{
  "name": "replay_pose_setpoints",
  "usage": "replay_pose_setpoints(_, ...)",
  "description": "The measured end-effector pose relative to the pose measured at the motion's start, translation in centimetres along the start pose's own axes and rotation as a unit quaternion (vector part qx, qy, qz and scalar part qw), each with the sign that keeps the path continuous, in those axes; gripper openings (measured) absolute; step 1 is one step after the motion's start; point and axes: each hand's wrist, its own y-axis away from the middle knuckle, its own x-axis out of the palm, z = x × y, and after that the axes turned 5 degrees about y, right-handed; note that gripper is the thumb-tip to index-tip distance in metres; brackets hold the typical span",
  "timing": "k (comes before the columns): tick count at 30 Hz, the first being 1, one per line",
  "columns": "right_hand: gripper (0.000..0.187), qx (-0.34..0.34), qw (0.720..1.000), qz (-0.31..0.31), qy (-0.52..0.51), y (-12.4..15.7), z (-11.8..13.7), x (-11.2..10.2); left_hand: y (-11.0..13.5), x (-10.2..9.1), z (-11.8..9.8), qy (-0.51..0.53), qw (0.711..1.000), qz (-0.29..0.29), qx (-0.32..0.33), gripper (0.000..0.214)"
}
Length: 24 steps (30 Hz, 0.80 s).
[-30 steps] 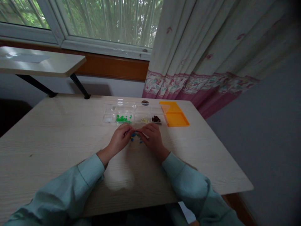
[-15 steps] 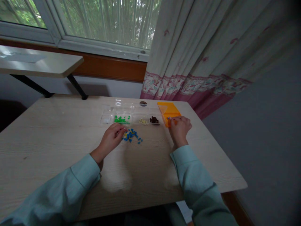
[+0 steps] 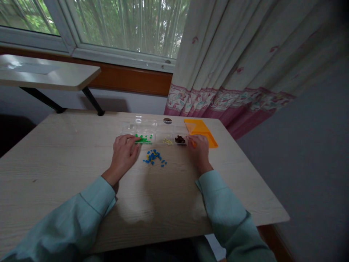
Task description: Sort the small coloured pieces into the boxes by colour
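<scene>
Loose blue and yellow plastic beads [image 3: 154, 157] are lying on the pale wooden table [image 3: 68, 153] between the hands. The left hand [image 3: 124, 153] is curling at the clear compartment box's [image 3: 131, 128] green beads [image 3: 143, 138], and the right hand [image 3: 198, 149] is curling beside the flat orange lid [image 3: 203, 127] — whether either is pinching anything, I cannot tell. Both seem to be working at the box; beads this tiny are calling for fingertip pinches.

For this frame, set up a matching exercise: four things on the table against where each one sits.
1 green beads
2 blue beads
3 brown beads
4 orange tray

A loose on the table, in front of the clear box
B right of the box
C box compartment by the right hand
D box compartment by the left hand

Pairs: 1-D, 2-A, 3-C, 4-B
</scene>
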Motion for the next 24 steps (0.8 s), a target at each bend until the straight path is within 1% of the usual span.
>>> replay_pose_setpoints(3, 0.029, -0.067, 0.995, 0.046, -0.055, 0.1, 1.1, 0.3, 0.4, 0.5, 0.1, -0.033, 0.999, 0.027, -0.002, 0.033)
replay_pose_setpoints(7, 0.033, -0.116, 0.985, 0.101, -0.076, 0.4, 2.4, 0.3, 0.7, 0.9, 0.4, -0.053, 0.997, 0.048, -0.002, 0.036)
replay_pose_setpoints(9, 0.034, -0.131, 0.980, 0.125, -0.077, 0.6, 2.8, 0.4, 0.8, 1.0, 0.5, -0.056, 0.997, 0.055, 0.003, 0.037)
replay_pose_setpoints(15, 0.033, -0.124, 0.978, 0.150, -0.071, 0.9, 3.0, 0.9, 0.8, 0.9, 0.3, -0.080, 0.994, 0.069, 0.010, 0.036)
replay_pose_setpoints(20, 0.030, -0.112, 0.979, 0.148, -0.086, 1.0, 2.9, 1.0, 1.0, 0.7, -0.1, -0.099, 0.992, 0.080, 0.004, 0.035)
replay_pose_setpoints(24, 0.028, -0.107, 0.979, 0.143, -0.095, 1.0, 2.9, 0.9, 1.1, 0.8, 0.0, -0.091, 0.992, 0.082, 0.000, 0.034)
